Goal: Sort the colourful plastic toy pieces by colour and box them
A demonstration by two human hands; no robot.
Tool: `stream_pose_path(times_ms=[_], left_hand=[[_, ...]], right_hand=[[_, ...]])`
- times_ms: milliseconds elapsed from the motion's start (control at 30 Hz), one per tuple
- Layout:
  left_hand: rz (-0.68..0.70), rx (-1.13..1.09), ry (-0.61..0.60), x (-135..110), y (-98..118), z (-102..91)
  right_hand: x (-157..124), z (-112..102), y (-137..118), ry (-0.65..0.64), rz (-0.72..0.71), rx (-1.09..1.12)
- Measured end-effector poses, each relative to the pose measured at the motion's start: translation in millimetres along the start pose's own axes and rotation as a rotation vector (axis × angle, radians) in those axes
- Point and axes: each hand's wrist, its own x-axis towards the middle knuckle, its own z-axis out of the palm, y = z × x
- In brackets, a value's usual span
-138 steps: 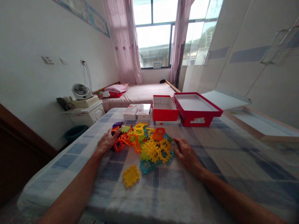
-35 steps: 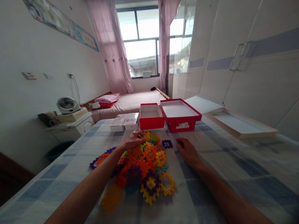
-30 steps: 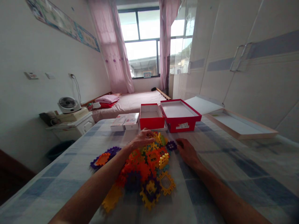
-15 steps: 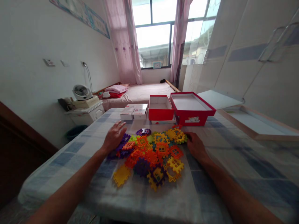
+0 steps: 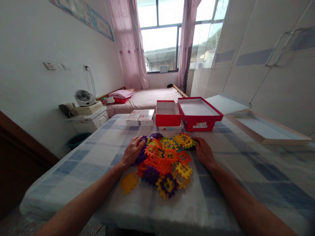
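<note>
A heap of flat plastic interlocking tiles (image 5: 163, 164) with notched edges, in orange, yellow, purple and green, lies on the cloth-covered table. My left hand (image 5: 133, 151) rests along the heap's left side with its fingers stretched over purple tiles (image 5: 142, 149). On the opposite side, the fingertips of my right hand (image 5: 203, 152) touch the tiles at the upper right edge, its fingers loosely bent and partly hidden. Neither hand is wrapped round a tile. One yellow tile (image 5: 129, 183) lies at the near left, slightly apart from the heap.
Behind the heap stand white boxes (image 5: 147, 122), an open red box (image 5: 168, 120) and a larger red box with a tray-like top (image 5: 200, 126). A shallow open case (image 5: 268, 139) sits at the right. A checked cloth (image 5: 81, 167) covers the table.
My left hand has moved right against the purple tiles, pushing the heap's left side inward. The right hand stays at the heap's right edge. The view has shifted slightly.
</note>
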Motion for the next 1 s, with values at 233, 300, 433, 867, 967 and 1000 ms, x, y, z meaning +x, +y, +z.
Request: stream_pose_path(times_ms=[233,300,433,867,967,1000], left_hand=[[0.098,-0.044,0.033,24,43,28.0],[0.142,-0.023,0.041,28,59,32.5],[0.246,-0.021,0.008,32,96,45.2],[1.2,0.143,-0.542,-72,147,7.5],[1.232,0.246,-0.654,-94,134,14.9],[1.219,0.264,-0.65,-95,130,19.9]], right_hand=[[-1,-1,-5,-0.001,0.07,0.041],[0,-1,-5,0.032,0.093,0.089],[4,-3,3,0.139,0.129,0.158],[7,-4,9,0.148,0.157,0.156],[6,-4,9,0.141,0.156,0.176],[7,-3,9,0.142,0.174,0.194]])
